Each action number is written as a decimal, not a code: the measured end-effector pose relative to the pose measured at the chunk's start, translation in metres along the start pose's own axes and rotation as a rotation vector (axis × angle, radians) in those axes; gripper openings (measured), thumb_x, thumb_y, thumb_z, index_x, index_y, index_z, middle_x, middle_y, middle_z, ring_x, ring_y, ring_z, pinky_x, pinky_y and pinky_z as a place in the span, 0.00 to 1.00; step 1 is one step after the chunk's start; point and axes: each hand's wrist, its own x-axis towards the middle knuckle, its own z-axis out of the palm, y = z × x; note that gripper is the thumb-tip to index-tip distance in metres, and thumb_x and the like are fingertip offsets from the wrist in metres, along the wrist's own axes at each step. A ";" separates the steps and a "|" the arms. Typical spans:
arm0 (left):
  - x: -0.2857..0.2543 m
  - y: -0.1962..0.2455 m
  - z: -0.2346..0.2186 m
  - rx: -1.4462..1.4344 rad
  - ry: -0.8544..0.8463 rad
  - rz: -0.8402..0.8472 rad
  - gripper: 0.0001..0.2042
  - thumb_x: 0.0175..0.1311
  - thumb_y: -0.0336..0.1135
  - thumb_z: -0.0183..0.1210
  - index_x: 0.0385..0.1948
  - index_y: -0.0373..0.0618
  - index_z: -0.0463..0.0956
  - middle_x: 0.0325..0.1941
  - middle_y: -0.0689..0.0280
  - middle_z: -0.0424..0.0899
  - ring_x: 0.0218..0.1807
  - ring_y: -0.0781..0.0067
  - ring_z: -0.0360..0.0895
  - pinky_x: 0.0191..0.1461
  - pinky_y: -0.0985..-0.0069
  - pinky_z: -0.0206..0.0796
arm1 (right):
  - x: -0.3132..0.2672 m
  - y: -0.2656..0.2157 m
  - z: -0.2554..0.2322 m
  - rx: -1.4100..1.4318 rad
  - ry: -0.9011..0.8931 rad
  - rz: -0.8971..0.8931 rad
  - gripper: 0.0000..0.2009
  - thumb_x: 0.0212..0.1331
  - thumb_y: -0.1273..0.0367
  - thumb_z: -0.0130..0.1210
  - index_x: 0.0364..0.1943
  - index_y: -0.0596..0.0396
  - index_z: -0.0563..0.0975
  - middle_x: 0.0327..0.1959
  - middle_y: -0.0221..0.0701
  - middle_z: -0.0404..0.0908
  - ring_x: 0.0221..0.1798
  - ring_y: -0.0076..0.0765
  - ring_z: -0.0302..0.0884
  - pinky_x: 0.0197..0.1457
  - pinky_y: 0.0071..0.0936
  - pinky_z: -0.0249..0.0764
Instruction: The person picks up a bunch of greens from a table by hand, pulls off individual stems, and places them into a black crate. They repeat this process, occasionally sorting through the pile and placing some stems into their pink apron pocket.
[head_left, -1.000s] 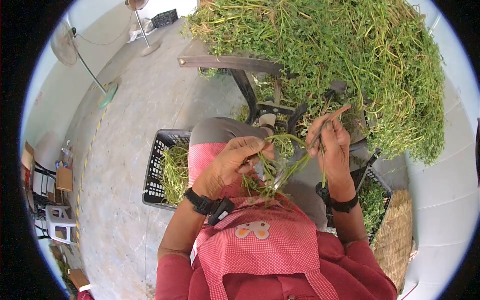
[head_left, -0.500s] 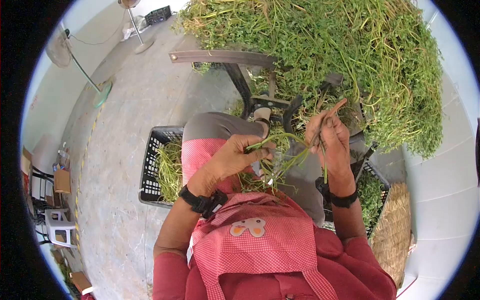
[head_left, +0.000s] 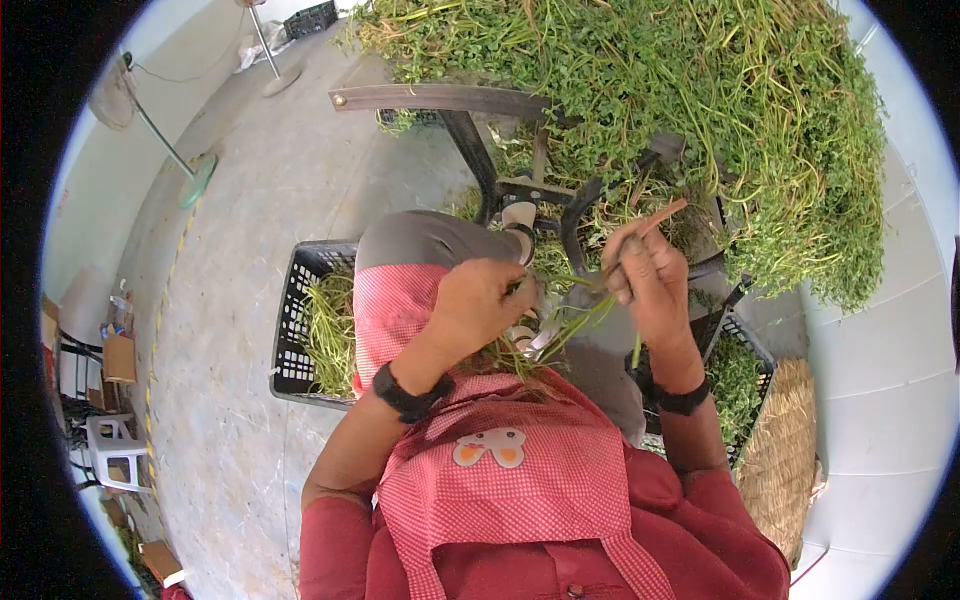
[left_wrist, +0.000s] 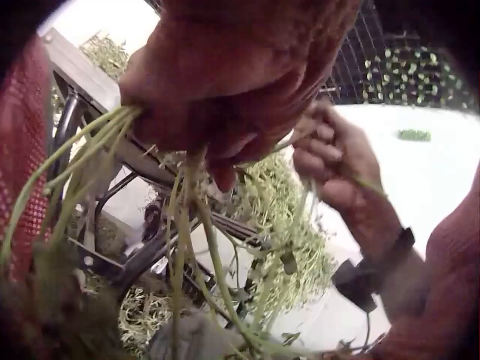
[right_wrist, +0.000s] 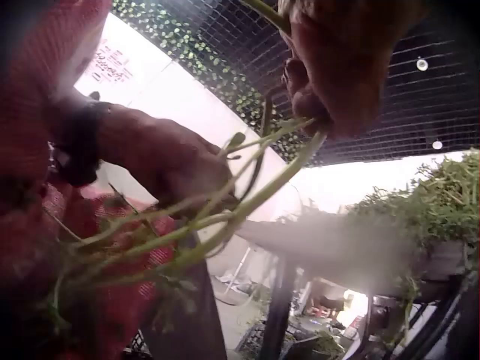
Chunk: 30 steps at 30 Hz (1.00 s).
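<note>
Long leafy green stems [head_left: 575, 328] hang between the two hands, above the lap. My left hand [head_left: 482, 305] grips a bunch of them, back of the hand turned up; in the left wrist view several stems [left_wrist: 184, 240] trail below its curled fingers. Facing it, my right hand [head_left: 648, 285] pinches the other end of the stems. Also in that hand is a slim stick-like piece with a reddish-brown end [head_left: 664, 216], poking out past the fingers; its kind I cannot tell. The right wrist view shows the stems [right_wrist: 259, 199] bending from the right fingers toward the left hand.
A large heap of greens [head_left: 640, 110] covers the table [head_left: 440, 97] ahead. A black crate [head_left: 284, 345] of stems stands at the left knee, another crate [head_left: 768, 375] of greens at the right, beside a straw mat [head_left: 785, 460]. A white stool [head_left: 115, 450] stands far left.
My left hand has rolled over so its back faces up, its fingers gathering the stems in. The right hand keeps its hold, lowering slightly. The head view has shifted a little.
</note>
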 end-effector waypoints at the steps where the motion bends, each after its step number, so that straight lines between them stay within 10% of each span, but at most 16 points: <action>1: 0.003 0.001 0.006 -0.003 0.000 -0.002 0.11 0.59 0.38 0.53 0.27 0.39 0.78 0.18 0.54 0.76 0.20 0.62 0.75 0.26 0.71 0.65 | -0.004 -0.004 0.010 -0.260 -0.020 -0.072 0.14 0.67 0.59 0.43 0.30 0.53 0.72 0.21 0.22 0.70 0.18 0.14 0.64 0.21 0.13 0.59; 3: 0.010 -0.004 0.019 0.165 0.219 -0.020 0.10 0.54 0.38 0.55 0.26 0.40 0.76 0.18 0.50 0.72 0.21 0.52 0.73 0.27 0.66 0.65 | -0.015 -0.013 0.023 -0.519 -0.052 -0.149 0.14 0.66 0.59 0.43 0.30 0.53 0.71 0.20 0.22 0.70 0.17 0.15 0.63 0.21 0.14 0.58; 7: 0.016 -0.054 0.029 0.081 0.227 -0.096 0.15 0.59 0.42 0.50 0.21 0.39 0.75 0.17 0.53 0.76 0.21 0.51 0.75 0.27 0.63 0.66 | -0.018 -0.034 0.020 0.198 0.017 -0.181 0.14 0.67 0.60 0.41 0.31 0.56 0.70 0.20 0.27 0.71 0.17 0.21 0.64 0.19 0.21 0.58; 9: 0.011 -0.041 0.015 -0.439 0.201 -0.328 0.18 0.64 0.44 0.47 0.19 0.41 0.74 0.12 0.58 0.74 0.16 0.61 0.73 0.24 0.66 0.64 | 0.002 -0.042 0.016 0.262 0.315 -0.001 0.13 0.67 0.61 0.40 0.32 0.56 0.70 0.21 0.29 0.72 0.16 0.22 0.64 0.19 0.21 0.58; 14: -0.002 -0.010 -0.018 -0.319 0.300 -0.195 0.21 0.69 0.44 0.41 0.20 0.42 0.75 0.10 0.64 0.72 0.12 0.69 0.68 0.35 0.72 0.62 | 0.019 0.003 0.001 0.553 0.278 0.272 0.13 0.68 0.62 0.37 0.40 0.57 0.69 0.26 0.35 0.76 0.30 0.40 0.79 0.36 0.39 0.78; 19: -0.007 0.002 -0.028 0.170 0.456 0.119 0.21 0.70 0.44 0.39 0.20 0.42 0.73 0.16 0.65 0.76 0.16 0.69 0.67 0.48 0.73 0.55 | 0.017 0.016 0.001 0.667 0.251 0.293 0.13 0.68 0.62 0.37 0.41 0.57 0.68 0.29 0.38 0.77 0.36 0.45 0.80 0.43 0.43 0.77; 22: -0.006 0.001 -0.021 -0.199 0.309 0.165 0.18 0.70 0.41 0.41 0.22 0.42 0.73 0.20 0.67 0.76 0.20 0.76 0.68 0.41 0.75 0.60 | 0.020 0.020 0.004 0.734 0.270 0.315 0.13 0.68 0.62 0.37 0.41 0.58 0.68 0.32 0.40 0.78 0.39 0.47 0.79 0.47 0.46 0.76; 24: -0.007 0.004 -0.007 -0.847 0.134 -0.184 0.09 0.67 0.36 0.48 0.30 0.41 0.73 0.25 0.70 0.76 0.26 0.83 0.68 0.32 0.84 0.62 | 0.021 0.022 0.010 0.784 0.302 0.332 0.13 0.68 0.62 0.37 0.41 0.58 0.68 0.33 0.41 0.78 0.41 0.47 0.79 0.49 0.47 0.75; 30: 0.001 0.016 0.016 -0.905 0.090 -0.079 0.08 0.58 0.31 0.60 0.36 0.39 0.73 0.31 0.72 0.77 0.32 0.86 0.71 0.37 0.85 0.65 | 0.018 0.034 0.030 0.819 0.316 0.363 0.13 0.68 0.63 0.39 0.41 0.59 0.69 0.38 0.40 0.78 0.44 0.42 0.78 0.51 0.41 0.75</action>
